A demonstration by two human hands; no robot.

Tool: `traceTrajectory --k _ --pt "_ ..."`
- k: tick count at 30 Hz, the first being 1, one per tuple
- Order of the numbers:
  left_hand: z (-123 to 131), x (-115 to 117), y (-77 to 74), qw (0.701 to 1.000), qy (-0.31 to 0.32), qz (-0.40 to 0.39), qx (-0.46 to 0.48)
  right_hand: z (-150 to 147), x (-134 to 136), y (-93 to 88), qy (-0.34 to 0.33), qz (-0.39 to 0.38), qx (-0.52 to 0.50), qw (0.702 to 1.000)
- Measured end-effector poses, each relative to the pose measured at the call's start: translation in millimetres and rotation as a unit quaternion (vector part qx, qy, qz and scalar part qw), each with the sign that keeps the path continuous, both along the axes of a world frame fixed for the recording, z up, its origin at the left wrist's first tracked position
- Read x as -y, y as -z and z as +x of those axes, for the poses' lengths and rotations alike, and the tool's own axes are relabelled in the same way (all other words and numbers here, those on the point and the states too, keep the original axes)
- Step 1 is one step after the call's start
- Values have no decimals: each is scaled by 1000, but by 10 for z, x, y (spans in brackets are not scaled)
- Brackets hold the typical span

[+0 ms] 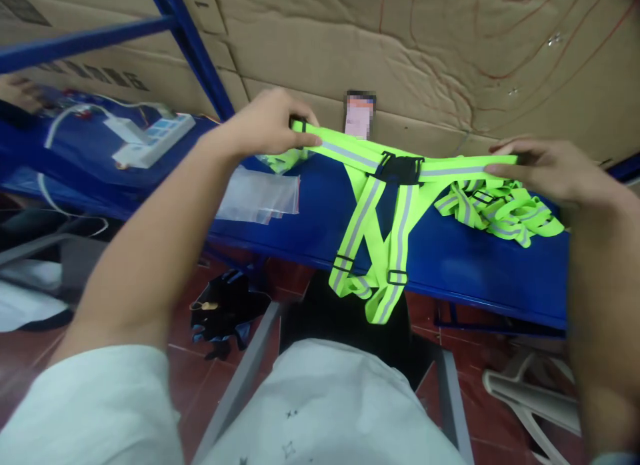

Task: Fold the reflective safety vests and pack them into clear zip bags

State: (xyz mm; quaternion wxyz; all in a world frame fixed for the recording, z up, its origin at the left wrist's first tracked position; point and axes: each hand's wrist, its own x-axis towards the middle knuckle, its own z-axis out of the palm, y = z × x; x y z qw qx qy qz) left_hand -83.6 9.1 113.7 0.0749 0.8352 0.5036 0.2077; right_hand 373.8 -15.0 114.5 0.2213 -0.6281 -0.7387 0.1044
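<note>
A neon yellow-green reflective vest (pixel 355 219) made of straps with grey stripes is stretched between my hands above the blue table. My left hand (pixel 273 121) pinches the left end of its waist strap, beside a small black slider. The right end of that strap is in the closed fingers of my right hand (pixel 547 165). A black buckle (pixel 401 169) sits mid-strap, and the shoulder straps with black sliders hang down past the table edge. Under and beside my right hand lies a heap of similar reflective straps (pixel 505 211).
Clear plastic bags (pixel 260 195) lie on the blue table (pixel 450 271) at left, with more green strap behind. A phone (pixel 359 115) leans on the cardboard (pixel 310 45). A white power strip (pixel 155 141) and another person's hand (pixel 20 93) are beyond the blue frame (pixel 193 48).
</note>
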Motion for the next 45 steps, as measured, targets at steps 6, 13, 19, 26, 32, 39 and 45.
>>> traceTrajectory --k 6,13,19,26,32,39,45 --pt "-40 -641 637 996 5 -61 67 -37 -363 432 -3 -171 -146 974" --pt "32 -910 1166 979 -128 -136 78 1 -714 982 -4 -173 -155 973" --pt "216 -921 1447 989 -110 -100 -14 -153 -739 1218 -46 -42 109 992" --pt "306 -929 1512 990 -89 -98 -38 -963 -609 1297 -228 -51 91 968" --pt "141 -795 1363 992 -34 -121 2 -1083 -671 1177 -257 -60 11 964" --pt "55 -262 748 991 86 -91 49 -1064 -118 398 -269 -134 -186 935" --pt "316 582 -44 911 243 -193 273 -1298 492 -462 -311 -165 -345 870"
